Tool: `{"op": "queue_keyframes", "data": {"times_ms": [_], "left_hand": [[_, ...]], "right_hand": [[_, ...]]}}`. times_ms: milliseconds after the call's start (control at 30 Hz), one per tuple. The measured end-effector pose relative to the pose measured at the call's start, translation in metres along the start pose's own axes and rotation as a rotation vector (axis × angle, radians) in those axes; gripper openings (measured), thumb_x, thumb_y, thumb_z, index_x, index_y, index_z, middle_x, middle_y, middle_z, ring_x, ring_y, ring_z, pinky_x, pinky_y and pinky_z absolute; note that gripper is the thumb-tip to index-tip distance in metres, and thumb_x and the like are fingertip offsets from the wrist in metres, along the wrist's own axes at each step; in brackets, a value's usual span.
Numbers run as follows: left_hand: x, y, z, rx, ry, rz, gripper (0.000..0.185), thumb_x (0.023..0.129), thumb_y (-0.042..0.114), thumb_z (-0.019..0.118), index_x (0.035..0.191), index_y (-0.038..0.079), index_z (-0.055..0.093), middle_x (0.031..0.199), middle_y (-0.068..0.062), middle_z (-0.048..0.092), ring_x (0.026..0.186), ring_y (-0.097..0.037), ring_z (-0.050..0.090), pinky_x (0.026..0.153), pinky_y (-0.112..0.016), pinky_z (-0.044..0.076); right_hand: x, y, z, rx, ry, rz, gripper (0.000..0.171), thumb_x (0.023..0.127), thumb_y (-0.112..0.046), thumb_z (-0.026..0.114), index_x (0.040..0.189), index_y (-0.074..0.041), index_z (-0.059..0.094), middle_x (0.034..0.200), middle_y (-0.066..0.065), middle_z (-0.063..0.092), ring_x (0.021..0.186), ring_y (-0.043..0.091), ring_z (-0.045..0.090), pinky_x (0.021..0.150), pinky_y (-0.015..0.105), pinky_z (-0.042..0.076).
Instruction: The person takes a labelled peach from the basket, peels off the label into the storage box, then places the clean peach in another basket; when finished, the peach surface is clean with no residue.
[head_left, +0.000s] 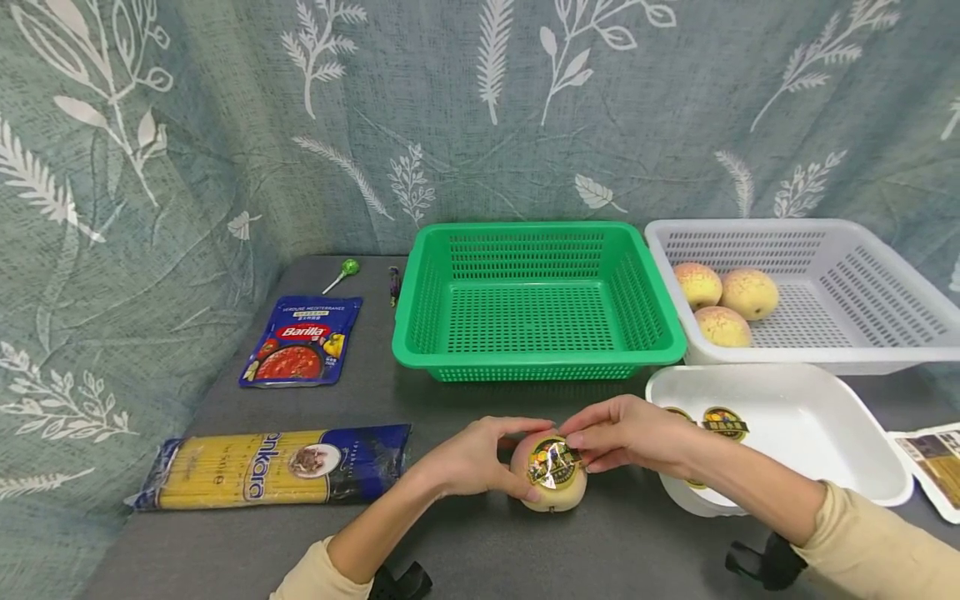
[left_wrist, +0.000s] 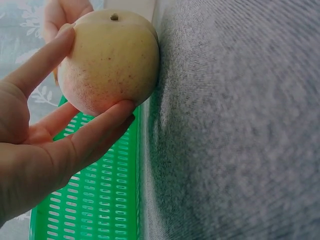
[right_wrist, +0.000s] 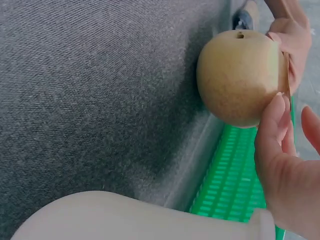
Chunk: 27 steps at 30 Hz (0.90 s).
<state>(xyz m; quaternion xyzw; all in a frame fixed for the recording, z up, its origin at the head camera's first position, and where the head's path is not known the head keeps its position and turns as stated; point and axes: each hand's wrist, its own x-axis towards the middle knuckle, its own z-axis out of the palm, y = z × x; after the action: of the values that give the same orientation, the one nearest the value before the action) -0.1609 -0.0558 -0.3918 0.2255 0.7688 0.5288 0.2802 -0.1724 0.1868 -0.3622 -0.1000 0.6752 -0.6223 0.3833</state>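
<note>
A pale yellow peach [head_left: 546,500] with a pink blush stands on the grey table, a round black-and-gold sticker [head_left: 553,463] on its top. My left hand [head_left: 472,458] holds the peach from the left, thumb on the near side and fingers round the far side; the left wrist view shows this grip on the peach [left_wrist: 110,60]. From the right, my right hand [head_left: 626,433] pinches the sticker's right edge with its fingertips. In the right wrist view the sticker's edge [right_wrist: 285,75] stands up off the peach [right_wrist: 235,80].
Behind the hands is a green basket [head_left: 540,360]; a grey-white basket [head_left: 847,283] holds three peaches [head_left: 750,293]. A white tub [head_left: 817,442] at right has similar stickers [head_left: 725,423] on it. At left lie bagged spaghetti [head_left: 277,467], a sauce pouch [head_left: 303,342] and a green lollipop [head_left: 349,267].
</note>
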Motion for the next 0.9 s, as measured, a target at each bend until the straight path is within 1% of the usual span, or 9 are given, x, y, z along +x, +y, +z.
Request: {"op": "queue_keyframes", "data": {"times_ms": [267, 400, 500, 633, 733, 800, 900], "left_hand": [[0.002, 0.000, 0.000, -0.005, -0.002, -0.004, 0.073, 0.074, 0.008, 0.082, 0.140, 0.010, 0.050, 0.135, -0.003, 0.052, 0.117, -0.025, 0.051, 0.086, -0.030, 0.048], [0.002, 0.001, 0.000, -0.001, -0.001, -0.009, 0.073, 0.074, 0.008, 0.082, 0.140, 0.011, 0.051, 0.135, -0.003, 0.051, 0.117, -0.026, 0.050, 0.086, -0.031, 0.048], [0.002, 0.000, 0.000, 0.003, 0.001, -0.011, 0.073, 0.074, 0.009, 0.083, 0.139, 0.011, 0.051, 0.135, -0.003, 0.051, 0.118, -0.027, 0.050, 0.086, -0.031, 0.048], [0.002, 0.000, 0.000, 0.014, 0.006, -0.009, 0.073, 0.074, 0.009, 0.083, 0.139, 0.012, 0.051, 0.132, -0.002, 0.053, 0.118, -0.027, 0.050, 0.088, -0.033, 0.048], [0.002, 0.000, 0.000, 0.014, 0.009, -0.005, 0.072, 0.074, 0.009, 0.083, 0.139, 0.012, 0.051, 0.132, -0.003, 0.054, 0.118, -0.029, 0.050, 0.089, -0.035, 0.048], [0.001, 0.000, 0.000, 0.013, 0.011, -0.005, 0.072, 0.074, 0.008, 0.083, 0.138, 0.011, 0.052, 0.132, -0.004, 0.054, 0.119, -0.030, 0.049, 0.088, -0.035, 0.048], [0.001, -0.001, 0.000, 0.011, 0.010, -0.001, 0.071, 0.074, 0.007, 0.082, 0.139, 0.010, 0.052, 0.134, -0.007, 0.052, 0.121, -0.032, 0.049, 0.087, -0.035, 0.049]], "right_hand": [[0.002, -0.001, 0.004, -0.037, 0.064, 0.022, 0.032, 0.088, -0.004, 0.067, 0.115, 0.012, 0.061, 0.090, 0.010, 0.069, 0.074, 0.014, 0.065, 0.069, 0.028, 0.056], [0.001, -0.002, 0.005, -0.067, 0.076, 0.022, 0.032, 0.087, -0.004, 0.068, 0.114, 0.012, 0.062, 0.084, 0.009, 0.069, 0.070, 0.013, 0.065, 0.066, 0.028, 0.056], [0.001, -0.003, 0.006, -0.084, 0.088, 0.013, 0.032, 0.086, -0.003, 0.069, 0.113, 0.012, 0.062, 0.082, 0.010, 0.070, 0.069, 0.013, 0.066, 0.065, 0.029, 0.056], [-0.001, -0.007, 0.005, -0.106, 0.131, 0.003, 0.029, 0.085, -0.003, 0.070, 0.109, 0.012, 0.064, 0.082, 0.012, 0.070, 0.067, 0.014, 0.066, 0.064, 0.029, 0.056], [-0.008, -0.014, -0.004, -0.120, 0.152, -0.004, 0.030, 0.085, -0.005, 0.072, 0.109, 0.012, 0.064, 0.083, 0.013, 0.070, 0.068, 0.014, 0.067, 0.065, 0.030, 0.057], [-0.016, -0.017, -0.014, -0.128, 0.151, -0.015, 0.033, 0.085, -0.007, 0.071, 0.111, 0.012, 0.063, 0.085, 0.013, 0.069, 0.070, 0.015, 0.067, 0.068, 0.032, 0.057], [-0.032, -0.016, -0.033, -0.124, 0.176, -0.019, 0.036, 0.087, -0.009, 0.070, 0.114, 0.012, 0.060, 0.090, 0.010, 0.069, 0.076, 0.016, 0.067, 0.072, 0.033, 0.056]]}}
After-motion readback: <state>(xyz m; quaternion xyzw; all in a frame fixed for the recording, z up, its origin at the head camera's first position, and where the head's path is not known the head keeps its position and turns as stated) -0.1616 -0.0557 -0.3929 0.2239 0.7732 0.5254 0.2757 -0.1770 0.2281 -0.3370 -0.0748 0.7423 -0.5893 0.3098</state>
